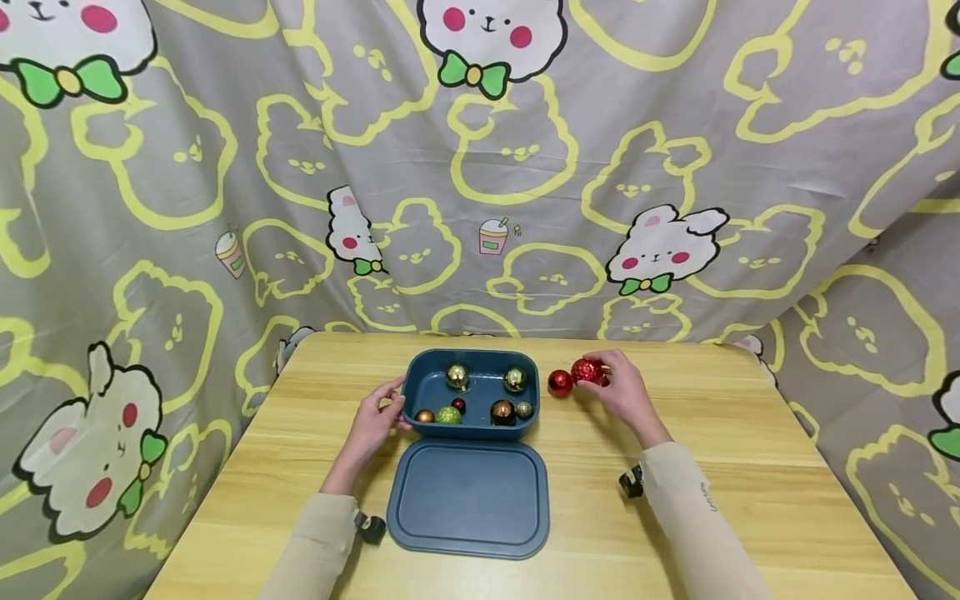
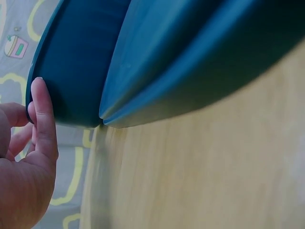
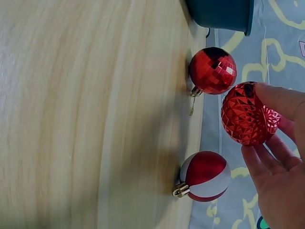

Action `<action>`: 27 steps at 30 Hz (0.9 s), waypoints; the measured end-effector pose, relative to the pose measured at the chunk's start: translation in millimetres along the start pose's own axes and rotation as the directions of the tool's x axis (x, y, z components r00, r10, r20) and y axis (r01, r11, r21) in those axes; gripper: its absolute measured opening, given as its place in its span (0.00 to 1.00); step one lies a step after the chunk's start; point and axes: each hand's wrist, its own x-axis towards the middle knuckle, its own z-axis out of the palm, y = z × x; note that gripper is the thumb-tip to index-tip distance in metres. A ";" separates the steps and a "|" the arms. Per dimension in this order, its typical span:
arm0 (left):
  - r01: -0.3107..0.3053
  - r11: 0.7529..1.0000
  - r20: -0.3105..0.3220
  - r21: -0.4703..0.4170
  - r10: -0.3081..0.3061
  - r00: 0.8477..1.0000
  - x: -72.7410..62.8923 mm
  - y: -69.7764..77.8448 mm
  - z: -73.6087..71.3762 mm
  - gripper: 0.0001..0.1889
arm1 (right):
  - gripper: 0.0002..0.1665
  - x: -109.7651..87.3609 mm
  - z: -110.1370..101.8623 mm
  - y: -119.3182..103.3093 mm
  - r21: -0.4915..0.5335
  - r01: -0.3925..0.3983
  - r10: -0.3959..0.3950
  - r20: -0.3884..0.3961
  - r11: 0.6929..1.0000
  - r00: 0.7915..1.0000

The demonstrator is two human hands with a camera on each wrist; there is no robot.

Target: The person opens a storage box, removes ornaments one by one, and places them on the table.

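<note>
Before you: pale wood tabletop (image 1: 750,417), grain streaks running left to right. Past far edge, facing you: grey curtain (image 1: 480,183), loosely folded, covered in yellow outline animals (image 1: 521,153). Above middle of far edge: pink printed cup (image 1: 493,236); second cup (image 1: 230,254) beyond far left corner. Above far edge, toward right corner: white rabbit (image 1: 663,250) with green bow (image 1: 645,284); toward left corner: partial rabbit (image 1: 349,232), likewise bowed. Beyond tabletop's left edge: bigger tilted rabbit (image 1: 97,442). High over far edge, cropped by head view: white animal face (image 1: 491,33).

Cartoon curtains (image 1: 517,125) behind and beside a wooden table (image 1: 750,450) suggest a screened indoor space.
</note>
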 end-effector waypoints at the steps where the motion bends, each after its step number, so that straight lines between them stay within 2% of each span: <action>1: 0.001 1.000 -0.001 -0.002 -0.001 1.000 0.2 -0.4 0.0 0.24 | 0.30 0.0 0.4 0.0 -0.011 0.006 -0.006 -0.001 1.000 1.000; 9: -0.006 1.000 0.004 -0.004 0.006 1.000 0.2 -2.4 -0.4 0.24 | 0.30 -2.0 2.5 1.6 -0.072 0.006 -0.007 -0.002 0.997 1.000; 27: -0.010 1.000 0.009 -0.001 0.010 1.000 0.6 -1.3 -0.8 0.24 | 0.30 -1.9 9.1 7.9 -0.112 0.047 -0.048 -0.003 0.993 0.999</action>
